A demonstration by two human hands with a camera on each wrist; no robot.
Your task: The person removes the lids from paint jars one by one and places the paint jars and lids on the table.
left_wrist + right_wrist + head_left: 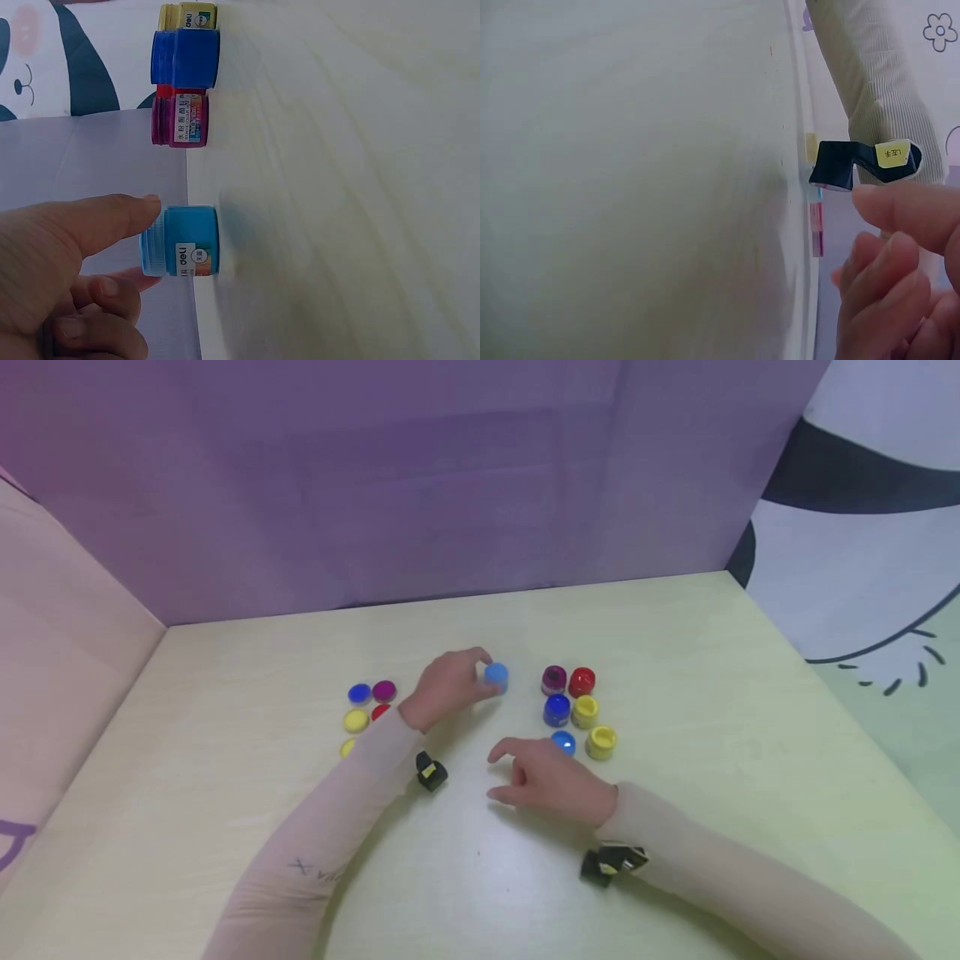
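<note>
With thumb and finger at either side of its cap, my left hand pinches a light blue paint jar. The jar stands upright on the table, its translucent cap on and its label showing in the left wrist view. My right hand hovers over the table nearer to me, fingers loosely bent and holding nothing. Just behind it is another light blue jar, partly hidden by that hand.
Right of centre, several uncapped jars stand grouped: purple, red, dark blue and yellow. Coloured lids, including a blue lid and yellow lid, lie at left, partly behind the left sleeve. A purple panel borders the table's back.
</note>
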